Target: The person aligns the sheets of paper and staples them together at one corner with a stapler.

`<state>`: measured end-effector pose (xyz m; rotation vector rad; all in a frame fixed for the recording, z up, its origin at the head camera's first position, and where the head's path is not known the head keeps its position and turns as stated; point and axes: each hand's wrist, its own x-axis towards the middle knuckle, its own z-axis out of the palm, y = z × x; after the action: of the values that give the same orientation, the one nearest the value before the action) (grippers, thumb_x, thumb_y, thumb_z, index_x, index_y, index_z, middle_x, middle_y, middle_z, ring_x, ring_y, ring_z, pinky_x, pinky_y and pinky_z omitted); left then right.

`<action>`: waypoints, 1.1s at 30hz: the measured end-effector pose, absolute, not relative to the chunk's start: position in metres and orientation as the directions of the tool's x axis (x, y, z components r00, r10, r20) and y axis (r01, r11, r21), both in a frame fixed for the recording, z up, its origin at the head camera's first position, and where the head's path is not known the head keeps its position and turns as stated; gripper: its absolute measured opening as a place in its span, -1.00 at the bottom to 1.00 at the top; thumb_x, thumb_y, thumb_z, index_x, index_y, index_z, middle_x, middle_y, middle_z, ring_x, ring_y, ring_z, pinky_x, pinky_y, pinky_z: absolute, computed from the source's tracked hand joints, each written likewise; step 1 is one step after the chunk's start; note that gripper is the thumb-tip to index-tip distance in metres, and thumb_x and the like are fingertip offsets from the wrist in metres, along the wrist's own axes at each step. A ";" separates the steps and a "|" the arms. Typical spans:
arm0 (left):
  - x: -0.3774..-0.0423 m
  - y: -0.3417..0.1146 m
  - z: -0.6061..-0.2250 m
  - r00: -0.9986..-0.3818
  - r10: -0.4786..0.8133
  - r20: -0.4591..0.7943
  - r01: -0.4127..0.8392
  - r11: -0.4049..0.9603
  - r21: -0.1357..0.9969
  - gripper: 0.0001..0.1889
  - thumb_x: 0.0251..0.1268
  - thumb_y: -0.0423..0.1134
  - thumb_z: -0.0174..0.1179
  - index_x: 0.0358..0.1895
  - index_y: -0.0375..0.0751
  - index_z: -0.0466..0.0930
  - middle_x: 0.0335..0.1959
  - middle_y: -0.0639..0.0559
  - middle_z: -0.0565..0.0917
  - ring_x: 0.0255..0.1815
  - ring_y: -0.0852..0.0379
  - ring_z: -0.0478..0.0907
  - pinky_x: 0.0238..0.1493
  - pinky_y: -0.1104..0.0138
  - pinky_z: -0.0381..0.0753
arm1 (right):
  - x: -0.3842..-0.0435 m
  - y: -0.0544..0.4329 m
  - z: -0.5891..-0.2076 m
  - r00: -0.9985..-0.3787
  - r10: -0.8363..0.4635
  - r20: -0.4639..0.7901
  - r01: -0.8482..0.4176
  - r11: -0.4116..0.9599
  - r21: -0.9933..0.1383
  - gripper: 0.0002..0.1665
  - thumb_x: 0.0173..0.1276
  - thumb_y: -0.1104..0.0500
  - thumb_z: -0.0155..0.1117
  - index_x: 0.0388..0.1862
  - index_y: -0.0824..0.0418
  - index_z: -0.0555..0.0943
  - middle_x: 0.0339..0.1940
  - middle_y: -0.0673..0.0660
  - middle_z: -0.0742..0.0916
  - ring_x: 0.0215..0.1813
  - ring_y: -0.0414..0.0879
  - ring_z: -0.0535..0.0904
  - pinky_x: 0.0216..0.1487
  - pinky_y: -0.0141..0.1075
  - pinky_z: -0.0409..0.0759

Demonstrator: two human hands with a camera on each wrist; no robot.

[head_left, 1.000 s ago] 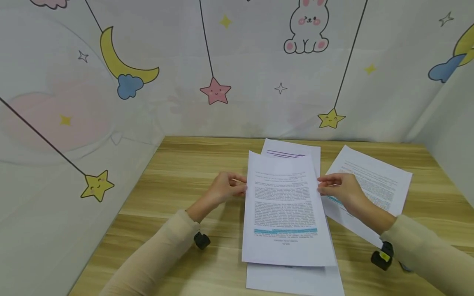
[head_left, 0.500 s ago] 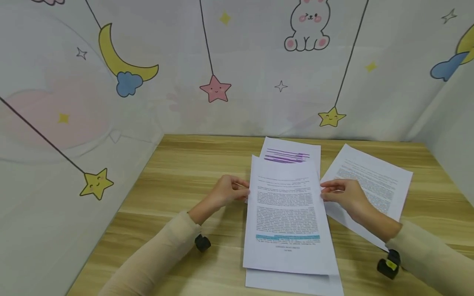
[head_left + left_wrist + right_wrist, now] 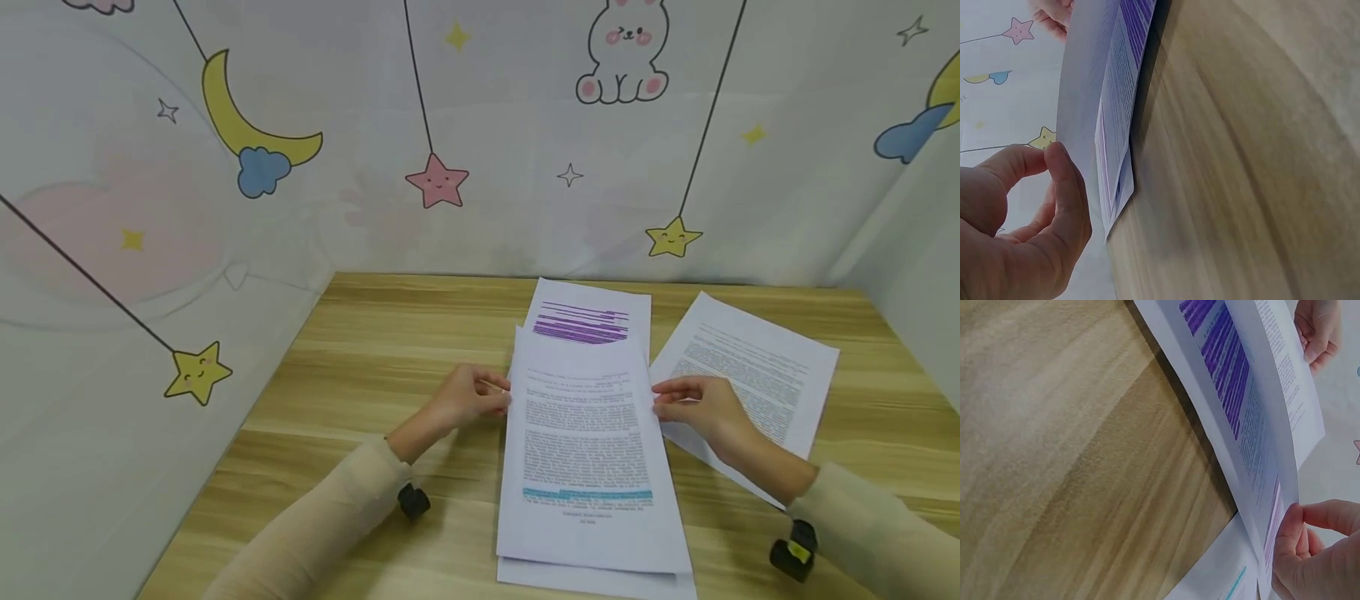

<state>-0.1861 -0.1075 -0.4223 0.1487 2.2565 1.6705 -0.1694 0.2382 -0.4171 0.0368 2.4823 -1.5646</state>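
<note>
A printed sheet of paper (image 3: 585, 437) with a blue highlighted line is held above the table by both hands. My left hand (image 3: 472, 396) pinches its left edge between thumb and fingers. On the opposite edge, my right hand (image 3: 708, 412) has the same kind of pinch. Beneath the sheet lie other printed papers (image 3: 581, 321), the upper one marked with purple lines. Both wrist views show a gap between the raised sheet and the purple-marked paper (image 3: 1222, 369). Most of the lower papers is hidden in the head view.
To the right, another printed sheet (image 3: 757, 367) lies askew on the wooden table (image 3: 375, 333), partly behind my right hand. A white cloth backdrop (image 3: 517, 225) with cartoon drawings stands along the table's far edge. Each wrist wears a small black camera (image 3: 793, 550).
Both hands have drawn the held sheet toward me and slightly right. More purple lines show beyond its far edge, and less of the lower paper shows at the near end.
</note>
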 end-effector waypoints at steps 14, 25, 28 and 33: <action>-0.184 -0.103 -0.429 -0.935 0.269 -0.231 -0.127 0.353 0.927 -0.81 0.23 -0.53 0.31 -0.10 -0.49 0.60 -0.54 -0.06 0.65 -0.52 0.14 0.64 -0.32 0.25 0.76 | -0.166 0.240 -0.425 -0.974 -0.110 -0.199 0.139 0.405 -0.904 -0.54 0.27 0.37 0.43 0.08 0.61 0.56 -0.30 0.12 0.70 -0.29 -0.19 0.63 -0.25 -0.39 0.70; -0.183 -0.105 -0.435 -0.931 0.286 -0.225 -0.108 0.372 0.922 -0.80 0.24 -0.52 0.31 -0.11 -0.50 0.57 -0.52 -0.14 0.66 -0.50 0.12 0.65 -0.31 0.21 0.77 | -0.164 0.240 -0.426 -0.969 -0.115 -0.218 0.157 0.392 -0.906 -0.55 0.28 0.38 0.42 0.08 0.61 0.56 -0.27 0.13 0.71 -0.26 -0.18 0.64 -0.22 -0.40 0.70; -0.182 -0.105 -0.436 -0.930 0.289 -0.225 -0.108 0.370 0.923 -0.81 0.23 -0.53 0.31 -0.12 -0.49 0.57 -0.52 -0.14 0.67 -0.49 0.12 0.65 -0.31 0.21 0.77 | -0.164 0.241 -0.427 -0.969 -0.119 -0.218 0.156 0.391 -0.907 -0.54 0.27 0.38 0.42 0.08 0.61 0.56 -0.27 0.13 0.72 -0.26 -0.17 0.64 -0.22 -0.41 0.70; -0.180 -0.105 -0.437 -0.926 0.284 -0.247 -0.131 0.374 0.918 -0.81 0.24 -0.52 0.30 -0.11 -0.48 0.57 -0.52 -0.11 0.67 -0.48 0.13 0.66 -0.30 0.24 0.77 | -0.161 0.242 -0.428 -0.967 -0.118 -0.227 0.164 0.397 -0.903 -0.54 0.28 0.35 0.42 0.09 0.60 0.56 -0.26 0.14 0.71 -0.25 -0.17 0.63 -0.22 -0.42 0.69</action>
<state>-0.1805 -0.1045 -0.4369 0.1335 2.2755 1.5702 -0.1615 0.2418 -0.4283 0.0399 2.4017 -1.5964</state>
